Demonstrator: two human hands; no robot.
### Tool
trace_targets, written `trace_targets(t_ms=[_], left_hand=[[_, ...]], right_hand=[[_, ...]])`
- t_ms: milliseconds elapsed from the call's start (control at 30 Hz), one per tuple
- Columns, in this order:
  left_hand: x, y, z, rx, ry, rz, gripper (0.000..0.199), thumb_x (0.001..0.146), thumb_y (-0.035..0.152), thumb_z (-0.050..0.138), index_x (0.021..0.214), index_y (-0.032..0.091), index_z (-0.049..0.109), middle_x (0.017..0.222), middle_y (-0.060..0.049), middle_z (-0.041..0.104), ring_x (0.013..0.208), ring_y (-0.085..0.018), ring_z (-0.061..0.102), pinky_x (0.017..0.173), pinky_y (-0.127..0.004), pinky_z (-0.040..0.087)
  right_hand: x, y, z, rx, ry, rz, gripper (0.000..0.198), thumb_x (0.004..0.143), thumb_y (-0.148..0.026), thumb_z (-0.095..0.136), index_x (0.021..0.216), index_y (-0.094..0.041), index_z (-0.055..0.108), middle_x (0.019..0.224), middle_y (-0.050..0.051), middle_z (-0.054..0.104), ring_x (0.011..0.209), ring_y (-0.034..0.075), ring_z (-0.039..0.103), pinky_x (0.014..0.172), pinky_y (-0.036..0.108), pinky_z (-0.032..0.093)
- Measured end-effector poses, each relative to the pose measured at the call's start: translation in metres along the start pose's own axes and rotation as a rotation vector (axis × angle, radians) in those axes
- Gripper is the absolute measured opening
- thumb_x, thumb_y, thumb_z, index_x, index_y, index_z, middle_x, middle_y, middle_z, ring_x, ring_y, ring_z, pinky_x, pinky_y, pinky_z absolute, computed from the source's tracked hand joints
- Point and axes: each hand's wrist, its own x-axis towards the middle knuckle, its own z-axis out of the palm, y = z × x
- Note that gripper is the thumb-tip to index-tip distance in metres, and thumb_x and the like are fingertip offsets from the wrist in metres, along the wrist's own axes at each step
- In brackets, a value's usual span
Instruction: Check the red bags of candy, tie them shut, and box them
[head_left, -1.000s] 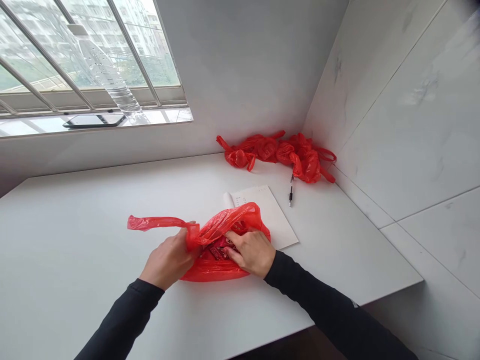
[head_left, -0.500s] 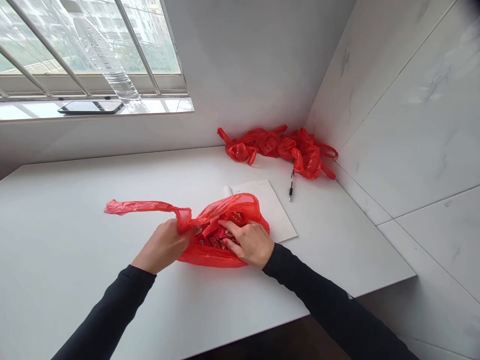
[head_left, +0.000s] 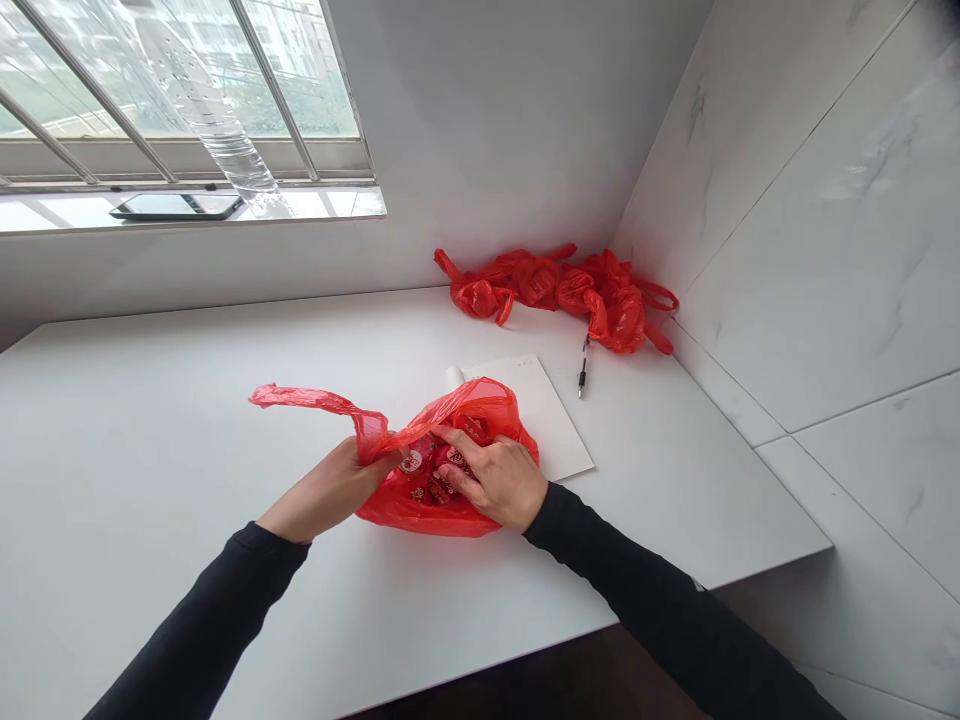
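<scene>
1. On the left, the white table (head_left: 135,430) runs along under the window, and a flat black device (head_left: 176,207) lies on the window sill (head_left: 337,203)
2. Next to it on the sill is a clear plastic bottle (head_left: 206,115); it looks tilted, and the very top is cut off
3. The left hand (head_left: 334,488), in a black sleeve (head_left: 202,615), has its fingers curled tight around the edge of a red plastic bag (head_left: 442,518), near one of its handles
4. That handle (head_left: 311,398) sticks out to the left, past the hand
5. The bag sits on the table, in front of the person, with its mouth spread wide, and small red packets (head_left: 414,458) with pale print show inside
6. The right hand (head_left: 511,485) reaches into the bag from the right; its thumb and pointing finger are apart and touch the packets, but I can't see if it has a grip on one
7. Just behind the bag, and partly hidden by it, is a white notebook (head_left: 556,432)
8. Near the wall is a crumpled heap of red bags (head_left: 536,282)
9. A pen (head_left: 582,378) lies in front of the heap, to the right of the notebook
</scene>
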Motion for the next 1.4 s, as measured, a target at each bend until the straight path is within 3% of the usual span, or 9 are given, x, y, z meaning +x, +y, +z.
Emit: trace_targets(t_ms=[167,433,567,733,900,1100,1400], left_hand=[[-0.003,0.003,0.004,0.021,-0.023,0.027,0.041,0.089,0.058,0.051,0.072,0.02,0.051,0.072,-0.001,0.052,0.067,-0.018,0.048,0.058,-0.028,0.038],[-0.006,0.001,0.003,-0.036,-0.062,0.061,0.041,0.089,0.059,0.051,0.076,0.02,0.051,0.072,-0.001,0.053,0.068,-0.02,0.053,0.057,-0.029,0.04],[-0.009,0.003,0.003,-0.048,-0.055,0.064,0.039,0.087,0.058,0.053,0.075,0.02,0.054,0.07,-0.001,0.052,0.066,-0.019,0.054,0.054,-0.028,0.039],[-0.008,0.001,0.004,-0.032,-0.049,0.065,0.043,0.088,0.059,0.052,0.071,0.021,0.048,0.069,0.0,0.048,0.062,-0.017,0.049,0.052,-0.028,0.036],[-0.006,-0.002,0.003,0.003,-0.053,0.077,0.042,0.088,0.056,0.056,0.071,0.021,0.041,0.07,0.002,0.04,0.062,-0.014,0.04,0.054,-0.027,0.032],[-0.007,0.0,0.001,-0.007,-0.062,0.096,0.04,0.09,0.051,0.055,0.07,0.021,0.038,0.07,0.002,0.036,0.061,-0.014,0.036,0.055,-0.028,0.029],[-0.01,0.008,0.0,-0.027,-0.14,0.119,0.038,0.084,0.05,0.062,0.07,0.021,0.043,0.071,0.001,0.041,0.064,-0.016,0.042,0.056,-0.028,0.033]], right_hand=[[0.0,-0.002,0.002,0.283,0.109,0.091,0.043,0.101,-0.054,0.047,0.121,-0.021,0.066,0.067,-0.001,0.065,0.064,0.017,0.062,0.062,0.027,0.042],[0.0,-0.005,-0.007,0.575,0.071,0.111,0.022,0.097,-0.038,0.057,0.092,-0.017,0.063,0.054,-0.006,0.05,0.049,0.01,0.045,0.05,0.024,0.032],[0.0,-0.002,-0.007,0.589,0.051,0.111,0.022,0.097,-0.038,0.056,0.09,-0.018,0.063,0.056,-0.005,0.051,0.05,0.01,0.045,0.051,0.024,0.033],[-0.001,0.0,-0.007,0.604,0.043,0.112,0.025,0.098,-0.04,0.053,0.093,-0.018,0.063,0.064,-0.002,0.059,0.054,0.011,0.048,0.052,0.026,0.036],[-0.002,-0.001,-0.007,0.628,0.039,0.129,0.026,0.097,-0.042,0.054,0.089,-0.019,0.063,0.061,-0.003,0.055,0.052,0.011,0.046,0.052,0.026,0.035],[-0.001,0.001,-0.008,0.83,0.055,0.185,0.038,0.097,-0.055,0.052,0.089,-0.019,0.063,0.066,-0.002,0.059,0.056,0.012,0.05,0.053,0.025,0.038],[0.003,0.004,-0.009,0.929,0.061,0.213,0.045,0.094,-0.059,0.054,0.076,-0.018,0.057,0.057,-0.005,0.047,0.051,0.009,0.04,0.049,0.024,0.033]])
